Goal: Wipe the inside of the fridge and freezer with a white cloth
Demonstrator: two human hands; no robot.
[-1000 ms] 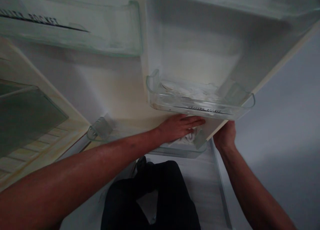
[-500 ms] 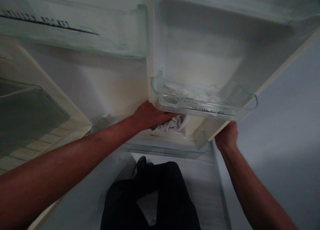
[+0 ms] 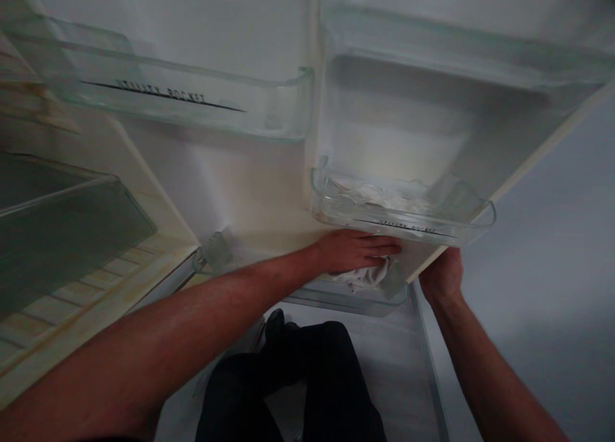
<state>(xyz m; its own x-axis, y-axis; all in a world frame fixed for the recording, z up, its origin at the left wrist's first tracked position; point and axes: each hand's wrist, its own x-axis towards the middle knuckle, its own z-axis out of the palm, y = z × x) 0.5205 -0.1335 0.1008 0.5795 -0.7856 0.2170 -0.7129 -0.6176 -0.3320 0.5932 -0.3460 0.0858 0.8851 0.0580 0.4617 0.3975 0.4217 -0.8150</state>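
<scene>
My left hand (image 3: 353, 251) presses a crumpled white cloth (image 3: 368, 275) against the inner face of the refrigerator door (image 3: 269, 192), just above the bottom door bin (image 3: 336, 299). Its fingers reach over the cloth toward the right. At the door's outer edge, my right hand (image 3: 442, 274) is curled round the rim, its fingertips hidden behind the door. Right above my left hand is a clear door bin (image 3: 408, 225) marked "UTILITY POCKET", with an egg-holder-like insert in it.
Another clear bin (image 3: 187, 102) with the same lettering is fixed at the upper left of the door. On the left is the fridge interior with a greenish transparent drawer (image 3: 72, 237) and yellow-stained ribs. My dark-trousered legs (image 3: 331, 378) are below, over a pale floor (image 3: 398, 365).
My left hand and the cloth have moved right along the lower door, toward its outer edge. The camera view has shifted a little; my right hand keeps its hold on the door edge.
</scene>
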